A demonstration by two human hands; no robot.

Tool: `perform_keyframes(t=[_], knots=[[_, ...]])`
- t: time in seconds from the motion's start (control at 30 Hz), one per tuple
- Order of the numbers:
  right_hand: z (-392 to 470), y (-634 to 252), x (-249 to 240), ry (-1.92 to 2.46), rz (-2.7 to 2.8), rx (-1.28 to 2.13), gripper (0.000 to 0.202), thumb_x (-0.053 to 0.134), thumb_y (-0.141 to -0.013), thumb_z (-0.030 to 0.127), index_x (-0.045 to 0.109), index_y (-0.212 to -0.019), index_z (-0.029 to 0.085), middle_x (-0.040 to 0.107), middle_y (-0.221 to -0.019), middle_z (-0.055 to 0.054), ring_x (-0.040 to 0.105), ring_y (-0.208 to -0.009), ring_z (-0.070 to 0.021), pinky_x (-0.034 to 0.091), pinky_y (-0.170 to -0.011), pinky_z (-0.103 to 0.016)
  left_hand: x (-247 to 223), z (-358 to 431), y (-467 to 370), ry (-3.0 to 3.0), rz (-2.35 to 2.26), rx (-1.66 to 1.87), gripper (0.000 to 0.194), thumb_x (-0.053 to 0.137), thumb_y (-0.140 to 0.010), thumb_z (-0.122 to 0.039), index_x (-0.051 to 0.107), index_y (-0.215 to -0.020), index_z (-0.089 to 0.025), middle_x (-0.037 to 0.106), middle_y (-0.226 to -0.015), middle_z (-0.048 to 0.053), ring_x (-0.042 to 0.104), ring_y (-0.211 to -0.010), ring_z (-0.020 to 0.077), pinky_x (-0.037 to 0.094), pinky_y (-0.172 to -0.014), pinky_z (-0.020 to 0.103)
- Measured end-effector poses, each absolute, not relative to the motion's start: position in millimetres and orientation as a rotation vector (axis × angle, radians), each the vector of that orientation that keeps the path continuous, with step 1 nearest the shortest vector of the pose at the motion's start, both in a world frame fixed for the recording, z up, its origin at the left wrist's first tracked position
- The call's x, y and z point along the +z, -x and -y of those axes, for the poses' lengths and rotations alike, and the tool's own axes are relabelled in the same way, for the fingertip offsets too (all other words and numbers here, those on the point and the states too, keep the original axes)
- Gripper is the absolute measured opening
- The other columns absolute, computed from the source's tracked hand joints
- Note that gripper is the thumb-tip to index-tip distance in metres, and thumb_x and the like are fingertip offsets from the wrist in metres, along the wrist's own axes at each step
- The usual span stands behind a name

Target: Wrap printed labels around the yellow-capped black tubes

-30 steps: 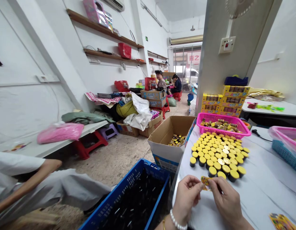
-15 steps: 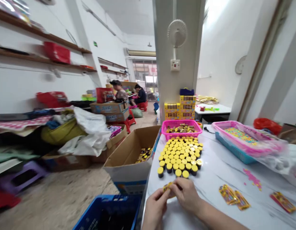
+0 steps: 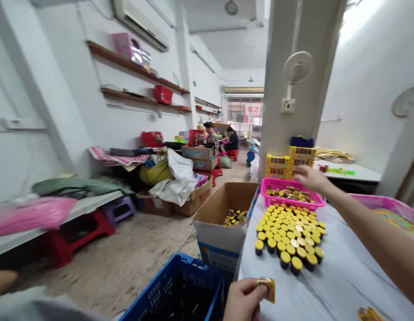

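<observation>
Left hand (image 3: 245,299): thumb and fingers closed on one yellow printed packet (image 3: 270,290), over the near table (image 3: 341,263) edge. One blue crate (image 3: 162,285) beside the table. Yellow-capped containers (image 3: 294,243) on table: dozens, too packed to count. One open cardboard box (image 3: 212,234) left of them. One pink basket (image 3: 296,204) behind them, filled; right hand (image 3: 309,178) above it, finger grip can't tell. Behind: stacked yellow boxes (image 3: 277,160), at least four. Far back, two people (image 3: 232,140).

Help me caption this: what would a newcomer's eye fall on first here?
Probably the crowd of yellow-topped black containers on the white table, with the pink basket right behind them. Next, the left hand, holding a small yellow packet low in view, and the right hand, stretched out by the basket.
</observation>
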State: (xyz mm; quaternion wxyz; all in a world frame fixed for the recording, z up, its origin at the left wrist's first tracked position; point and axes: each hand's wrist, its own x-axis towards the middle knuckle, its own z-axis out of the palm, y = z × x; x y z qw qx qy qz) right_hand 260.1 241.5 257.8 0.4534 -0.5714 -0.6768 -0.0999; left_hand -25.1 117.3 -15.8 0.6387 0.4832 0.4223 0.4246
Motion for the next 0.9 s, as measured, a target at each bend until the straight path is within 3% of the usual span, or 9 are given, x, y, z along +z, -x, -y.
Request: perform_keyframes(t=[0.07,0.13,0.2,0.3,0.5,0.67,0.73,0.9], knots=[[-208,-252,190,1.442,1.768,-0.201,0.031,0.071,-0.081,0.048,0.081,-0.094,0.021,0.079,-0.073,-0.007,0.071,-0.065,-0.0231,0.053,-0.064,-0.033,-20,-120,39,-1.061,-0.979,0.998,0.049,0.085,-0.066,-0.056,0.081,-0.077,-0.008,0.071,-0.064,0.009,0.04,-0.038,0.0056,0.022,-0.04,0.022],[-171,-254,118,1.524,1.843,-0.225,0.026,0.063,-0.088,0.047,0.081,-0.094,0.029,0.081,-0.08,-0.004,0.074,-0.066,-0.0234,0.053,-0.058,-0.032,-21,-123,49,-0.993,-0.973,0.99,0.048,0.085,-0.067,-0.055,0.079,-0.078,-0.008,0.073,-0.07,0.01,0.041,-0.038,0.0054,0.019,-0.039,0.022],[-137,-261,56,1.579,1.879,-0.24,0.027,0.058,-0.094,0.047,0.08,-0.099,0.031,0.082,-0.096,-0.004,0.077,-0.078,-0.0242,0.057,-0.064,-0.032,-19,-126,53,-0.942,-0.924,0.958,0.048,0.084,-0.07,-0.054,0.079,-0.083,-0.008,0.074,-0.075,0.01,0.041,-0.037,0.0046,0.015,-0.038,0.022],[-98,-270,4,1.638,1.845,-0.256,0.029,0.055,-0.098,0.048,0.078,-0.1,0.029,0.081,-0.101,-0.004,0.078,-0.085,-0.024,0.06,-0.074,-0.033,-9,-130,45,-0.93,-0.845,0.893,0.043,0.084,-0.072,-0.049,0.079,-0.084,-0.007,0.069,-0.069,0.008,0.04,-0.04,0.0044,0.014,-0.04,0.023],[-64,-273,6,1.753,1.846,-0.236,0.026,0.056,-0.101,0.04,0.077,-0.108,0.026,0.08,-0.099,-0.005,0.077,-0.088,-0.0233,0.056,-0.08,-0.033,19,-148,4,-0.964,-0.77,0.879,0.041,0.088,-0.071,-0.041,0.083,-0.095,-0.009,0.052,-0.055,-0.002,0.033,-0.049,0.004,0.018,-0.047,0.021],[-71,-273,14,1.785,1.786,-0.178,0.027,0.054,-0.103,0.037,0.075,-0.112,0.022,0.08,-0.101,-0.007,0.075,-0.09,-0.021,0.054,-0.081,-0.031,18,-171,-26,-0.914,-0.673,0.847,0.041,0.09,-0.07,-0.04,0.081,-0.097,-0.011,0.07,-0.083,0.008,0.037,-0.05,0.002,0.015,-0.044,0.019],[-77,-266,17,1.787,1.809,-0.188,0.028,0.055,-0.102,0.038,0.073,-0.117,0.022,0.079,-0.101,-0.007,0.074,-0.086,-0.0196,0.052,-0.078,-0.029,11,-173,-31,-0.887,-0.682,0.81,0.043,0.091,-0.069,-0.041,0.081,-0.096,-0.01,0.071,-0.083,0.009,0.038,-0.05,0.0018,0.015,-0.043,0.019],[-101,-240,14,1.955,1.977,-0.302,0.031,0.063,-0.096,0.043,0.068,-0.12,0.024,0.073,-0.108,-0.008,0.07,-0.079,-0.0212,0.042,-0.059,-0.029,-1,-174,-29,-0.804,-0.688,0.785,0.041,0.093,-0.066,-0.038,0.08,-0.091,-0.008,0.059,-0.061,0.0,0.037,-0.048,0.002,0.015,-0.041,0.017]])
